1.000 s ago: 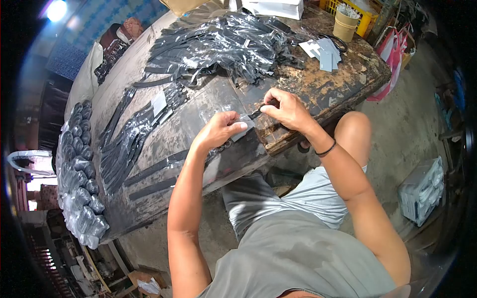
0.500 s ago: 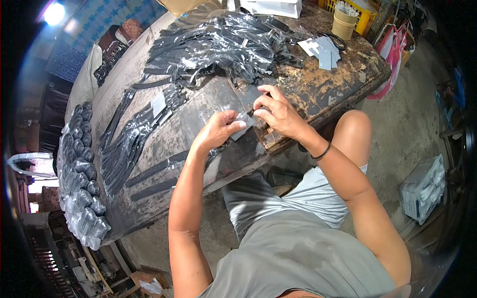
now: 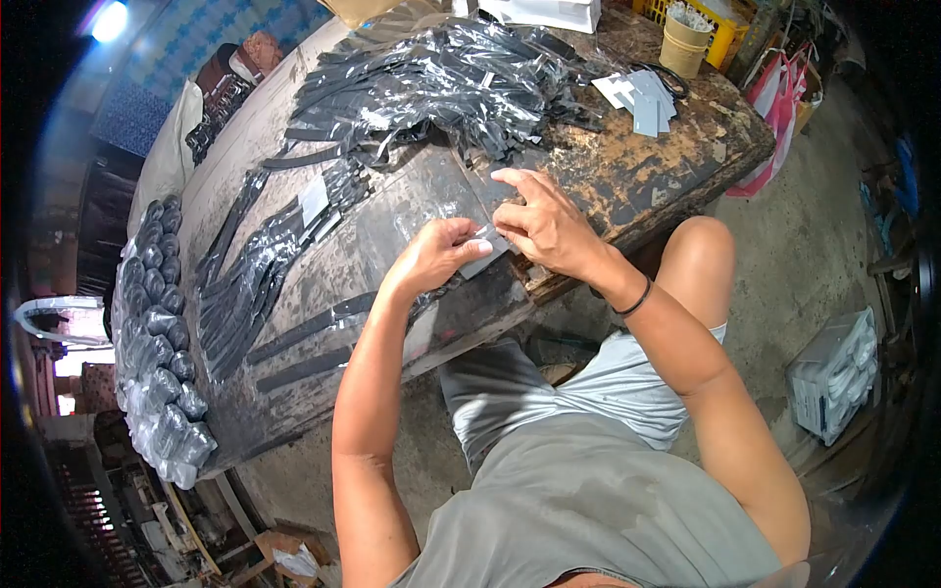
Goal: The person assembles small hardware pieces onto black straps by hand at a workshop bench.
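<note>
Over the table's near edge, my left hand (image 3: 438,257) is closed in a pinch on the end of a clear plastic sleeve (image 3: 484,232). A grey card (image 3: 487,259) shows just below its thumb. Touching or almost touching that end, my right hand (image 3: 549,225) has thumb and fingers pinched together, index finger raised; what they grip is hidden. By my left forearm lie black straps (image 3: 314,367), partly in shiny plastic. Further left is a bundle of black wrapped straps (image 3: 265,260) with a pale card (image 3: 314,201) on top.
A large heap of plastic-wrapped black straps (image 3: 431,83) covers the table's far side. Grey cards (image 3: 645,106) lie beside black-handled scissors (image 3: 674,82). A tan cup (image 3: 684,47) stands at the back right. Rolled wrapped bundles (image 3: 157,343) line the left edge.
My right hand has shifted slightly left and down, its fingertips closing in toward the left hand's pinch. The left hand has barely moved.
</note>
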The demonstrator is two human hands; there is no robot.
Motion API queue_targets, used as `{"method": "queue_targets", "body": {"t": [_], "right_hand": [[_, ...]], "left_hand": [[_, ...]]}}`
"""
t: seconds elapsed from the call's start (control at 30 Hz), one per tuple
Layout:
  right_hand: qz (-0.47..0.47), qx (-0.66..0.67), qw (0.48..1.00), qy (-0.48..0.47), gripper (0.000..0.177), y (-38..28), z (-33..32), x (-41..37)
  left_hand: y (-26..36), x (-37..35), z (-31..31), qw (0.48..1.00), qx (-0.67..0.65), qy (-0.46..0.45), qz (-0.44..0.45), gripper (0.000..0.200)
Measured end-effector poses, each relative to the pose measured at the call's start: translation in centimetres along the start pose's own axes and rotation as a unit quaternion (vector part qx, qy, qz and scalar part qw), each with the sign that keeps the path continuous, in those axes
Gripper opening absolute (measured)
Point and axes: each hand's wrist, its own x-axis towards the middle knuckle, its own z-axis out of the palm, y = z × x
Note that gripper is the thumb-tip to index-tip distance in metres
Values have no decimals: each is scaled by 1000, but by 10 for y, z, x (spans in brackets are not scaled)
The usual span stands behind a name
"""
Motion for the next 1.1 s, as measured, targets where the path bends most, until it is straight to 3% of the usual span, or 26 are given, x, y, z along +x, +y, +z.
{"method": "queue_targets", "body": {"t": [0.2,0.27,0.47,0.53,0.8,0.87,0.9,0.97,1.1], "right_hand": [[-17,-56,998,-13,4,-4,0,0],[-23,-25,999,-5,10,-2,0,0],[-11,29,999,9,7,1,-1,0],[-9,30,999,7,8,2,-2,0],[-30,2,1000,-3,15,-1,-3,3],[56,23,996,71,22,0,-5,3],[56,23,996,71,22,4,-10,2],[239,160,950,-118,23,15,-21,1],[186,168,963,-96,21,10,-23,1]], "left_hand": [[-16,8,8,999,-34,-2,4,32],[-15,7,8,1000,-28,-2,-6,33],[-5,3,5,999,23,-1,-34,38],[-3,0,5,995,-94,-3,-34,36],[-1,-1,3,999,-44,-1,-25,27],[-2,-1,3,999,-25,3,-28,27],[-3,-1,5,998,-52,9,-16,26],[-4,-1,7,997,-79,16,-5,26],[-1,4,7,1000,-10,29,6,32]]}}
